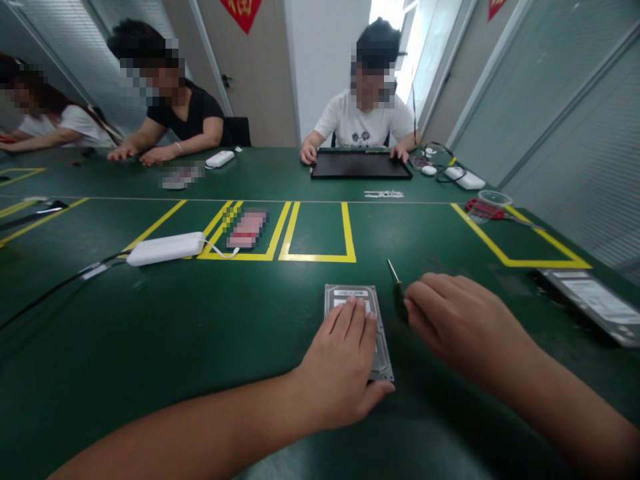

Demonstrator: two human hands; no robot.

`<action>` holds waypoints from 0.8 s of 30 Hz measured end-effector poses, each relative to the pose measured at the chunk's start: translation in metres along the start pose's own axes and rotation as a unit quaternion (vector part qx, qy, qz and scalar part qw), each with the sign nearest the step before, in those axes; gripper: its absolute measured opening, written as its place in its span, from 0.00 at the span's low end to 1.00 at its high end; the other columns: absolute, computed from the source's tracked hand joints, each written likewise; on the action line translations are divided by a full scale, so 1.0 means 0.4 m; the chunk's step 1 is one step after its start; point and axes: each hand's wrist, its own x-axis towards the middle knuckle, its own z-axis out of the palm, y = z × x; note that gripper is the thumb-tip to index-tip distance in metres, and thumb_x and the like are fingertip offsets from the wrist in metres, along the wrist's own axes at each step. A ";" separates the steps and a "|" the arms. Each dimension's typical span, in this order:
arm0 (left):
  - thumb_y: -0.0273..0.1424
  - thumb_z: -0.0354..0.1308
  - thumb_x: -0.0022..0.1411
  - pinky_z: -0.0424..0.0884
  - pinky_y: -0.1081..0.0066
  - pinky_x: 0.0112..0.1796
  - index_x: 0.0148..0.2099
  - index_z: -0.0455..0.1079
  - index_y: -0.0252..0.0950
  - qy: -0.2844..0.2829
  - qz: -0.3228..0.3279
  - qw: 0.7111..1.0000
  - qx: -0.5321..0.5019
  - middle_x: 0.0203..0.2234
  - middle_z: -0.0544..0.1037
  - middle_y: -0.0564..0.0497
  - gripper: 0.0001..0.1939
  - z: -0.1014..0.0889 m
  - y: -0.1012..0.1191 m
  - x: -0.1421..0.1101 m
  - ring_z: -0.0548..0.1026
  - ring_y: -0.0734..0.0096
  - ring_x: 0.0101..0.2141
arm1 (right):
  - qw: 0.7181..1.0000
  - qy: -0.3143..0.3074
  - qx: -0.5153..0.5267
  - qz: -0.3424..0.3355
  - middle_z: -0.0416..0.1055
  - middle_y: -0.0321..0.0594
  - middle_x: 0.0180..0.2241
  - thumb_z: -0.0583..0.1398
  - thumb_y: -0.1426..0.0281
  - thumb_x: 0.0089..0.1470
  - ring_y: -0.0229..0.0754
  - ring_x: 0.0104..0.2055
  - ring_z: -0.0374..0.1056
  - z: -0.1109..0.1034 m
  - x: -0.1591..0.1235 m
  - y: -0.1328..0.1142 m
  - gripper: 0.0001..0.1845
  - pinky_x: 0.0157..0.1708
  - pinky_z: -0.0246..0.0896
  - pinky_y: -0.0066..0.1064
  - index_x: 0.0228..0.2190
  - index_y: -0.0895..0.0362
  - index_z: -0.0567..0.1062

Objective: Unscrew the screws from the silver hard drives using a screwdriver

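Note:
A silver hard disk drive (pixel 356 297) lies flat on the green table (pixel 200 333) in front of me. My left hand (pixel 343 363) rests on top of it, fingers stretched out flat and pressing it down. My right hand (pixel 457 320) hovers just to the right of the drive, its fingers curled downward over the handle end of a small screwdriver (pixel 395 273) lying on the table. Whether the fingers grip the screwdriver is hidden.
Yellow tape boxes (pixel 320 257) mark the table ahead. A white power strip (pixel 165 248) with cable lies left, another hard drive (pixel 593 300) right. Red-handled pliers and a clear cup (pixel 493 200) sit far right. Three people sit across; one touches a black tray (pixel 360 165).

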 end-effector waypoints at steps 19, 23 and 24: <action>0.48 0.56 0.63 0.52 0.47 0.63 0.66 0.59 0.29 0.009 -0.039 0.989 -0.140 0.65 0.60 0.33 0.37 -0.029 -0.014 0.010 0.55 0.44 0.66 | 0.895 0.089 0.385 0.205 0.68 0.35 0.26 0.57 0.68 0.62 0.34 0.28 0.63 0.125 -0.009 -0.063 0.09 0.29 0.58 0.28 0.30 0.57 0.73; 0.35 0.54 0.65 0.65 0.53 0.54 0.55 0.67 0.36 0.119 -0.087 0.966 -0.214 0.51 0.75 0.43 0.17 -0.025 -0.029 0.022 0.71 0.55 0.53 | 0.859 0.046 0.453 0.233 0.71 0.35 0.27 0.58 0.64 0.61 0.36 0.28 0.65 0.143 -0.006 -0.078 0.11 0.29 0.58 0.29 0.29 0.56 0.74; 0.33 0.53 0.65 0.68 0.55 0.50 0.51 0.68 0.36 0.145 -0.096 0.958 -0.228 0.47 0.76 0.45 0.14 -0.023 -0.033 0.025 0.73 0.58 0.48 | 0.854 0.039 0.464 0.232 0.71 0.35 0.26 0.58 0.64 0.61 0.36 0.28 0.65 0.145 -0.005 -0.082 0.12 0.29 0.58 0.29 0.29 0.57 0.74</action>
